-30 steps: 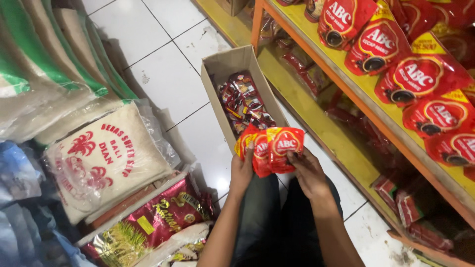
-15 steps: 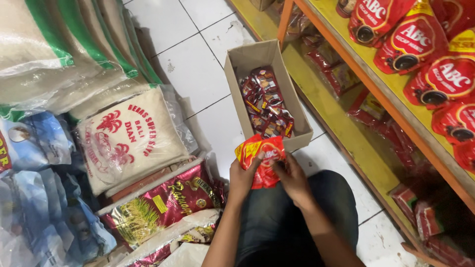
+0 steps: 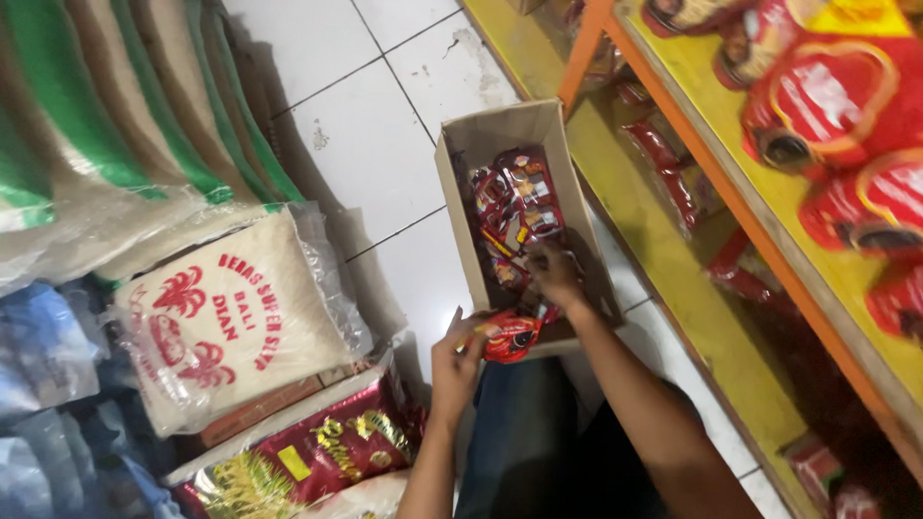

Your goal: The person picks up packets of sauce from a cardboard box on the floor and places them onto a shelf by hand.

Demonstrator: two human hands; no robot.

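Restocking from a carton. The left hand (image 3: 460, 358) is clamped on a red sachet pack (image 3: 511, 336), held just at the near rim of the open cardboard box (image 3: 452, 183). The right hand (image 3: 556, 274) reaches inside the box among the remaining red sachets (image 3: 514, 207); whether its fingers are closed on one cannot be told. The step appears to be gathering packs. The next move likely calls for a firm pinch and a clean lift past the box wall.

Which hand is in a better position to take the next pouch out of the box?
Probably the right hand: it is already inside the box, on the pouches. The left hand is outside, holding a red pouch.
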